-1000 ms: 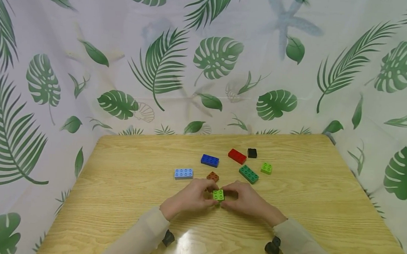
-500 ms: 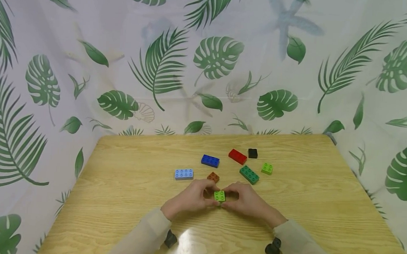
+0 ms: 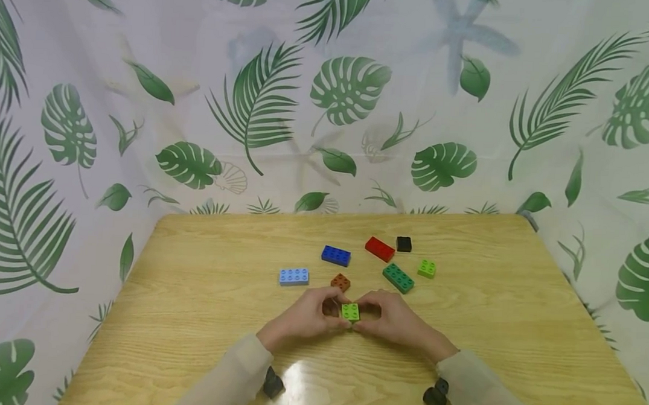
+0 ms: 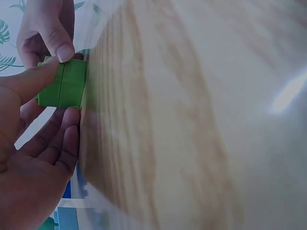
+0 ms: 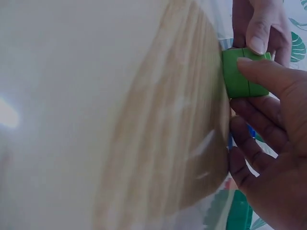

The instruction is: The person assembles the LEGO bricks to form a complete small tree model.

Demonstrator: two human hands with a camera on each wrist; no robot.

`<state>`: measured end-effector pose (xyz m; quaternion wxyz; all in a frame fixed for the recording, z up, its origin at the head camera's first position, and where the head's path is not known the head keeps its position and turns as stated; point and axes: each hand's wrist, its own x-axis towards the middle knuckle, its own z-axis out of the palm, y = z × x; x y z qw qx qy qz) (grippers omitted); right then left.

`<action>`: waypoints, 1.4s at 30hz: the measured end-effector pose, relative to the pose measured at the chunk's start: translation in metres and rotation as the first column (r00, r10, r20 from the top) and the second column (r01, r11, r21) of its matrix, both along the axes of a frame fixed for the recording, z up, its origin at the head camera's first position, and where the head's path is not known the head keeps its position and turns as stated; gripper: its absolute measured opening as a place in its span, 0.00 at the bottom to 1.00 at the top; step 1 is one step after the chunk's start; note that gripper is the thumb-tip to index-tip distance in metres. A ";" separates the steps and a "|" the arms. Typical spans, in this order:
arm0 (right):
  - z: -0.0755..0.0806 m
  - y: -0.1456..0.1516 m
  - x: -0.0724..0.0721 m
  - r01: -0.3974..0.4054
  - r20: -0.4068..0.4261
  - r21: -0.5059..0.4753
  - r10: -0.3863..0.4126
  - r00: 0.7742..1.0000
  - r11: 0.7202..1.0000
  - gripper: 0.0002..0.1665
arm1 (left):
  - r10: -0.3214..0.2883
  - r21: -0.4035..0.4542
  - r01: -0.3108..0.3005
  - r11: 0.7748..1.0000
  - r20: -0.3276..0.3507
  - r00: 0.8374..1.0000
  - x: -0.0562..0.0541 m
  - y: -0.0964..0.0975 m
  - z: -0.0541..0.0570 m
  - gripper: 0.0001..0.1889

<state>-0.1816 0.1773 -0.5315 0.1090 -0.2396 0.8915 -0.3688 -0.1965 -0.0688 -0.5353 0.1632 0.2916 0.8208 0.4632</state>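
Observation:
Two lime green toy building bricks (image 3: 350,312), stacked one on the other, are held between my hands near the middle of the table. The seam where the stacked bricks (image 4: 72,84) meet shows in the left wrist view. My left hand (image 3: 310,312) pinches the stack from the left, thumb in front and fingers behind. From the right, my right hand (image 3: 392,317) pinches the same bricks (image 5: 237,76), its thumb on their near side. A brown brick (image 3: 340,281) lies just beyond my left fingertips, partly covered by them.
On the wooden table (image 3: 201,282), behind the hands, lie a light blue brick (image 3: 294,277), a blue brick (image 3: 335,255), a red brick (image 3: 379,248), a black brick (image 3: 403,244), a dark green brick (image 3: 398,278) and another lime brick (image 3: 427,268). A leaf-patterned curtain (image 3: 282,176) surrounds the table.

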 end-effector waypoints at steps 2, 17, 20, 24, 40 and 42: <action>0.001 0.001 -0.001 -0.005 0.012 0.007 0.005 1.000 1.000 0.27 | -0.001 0.013 0.001 1.000 0.020 1.000 -0.002 0.000 -0.003 0.14; 0.028 0.059 -0.016 0.233 -0.135 -0.034 -0.235 0.962 0.972 0.21 | 0.013 0.013 -0.014 1.000 0.044 0.999 -0.001 0.000 -0.007 0.17; 0.026 0.078 -0.023 0.278 -0.178 -0.055 -0.283 0.942 0.959 0.19 | 0.014 0.008 -0.014 1.000 0.043 0.999 0.000 0.000 -0.007 0.17; 0.024 0.100 -0.031 0.322 -0.216 -0.065 -0.328 0.920 0.945 0.20 | 0.017 0.003 -0.017 1.000 0.043 0.999 -0.001 -0.001 -0.005 0.17; 0.006 0.129 -0.045 0.395 -0.149 -0.002 -0.391 0.908 0.919 0.29 | 0.008 -0.002 -0.008 1.000 0.037 0.999 -0.002 -0.002 -0.004 0.17; 0.004 0.129 -0.046 0.408 -0.120 0.009 -0.405 0.907 0.913 0.29 | 0.006 -0.003 -0.006 1.000 0.035 0.999 -0.003 -0.002 -0.005 0.17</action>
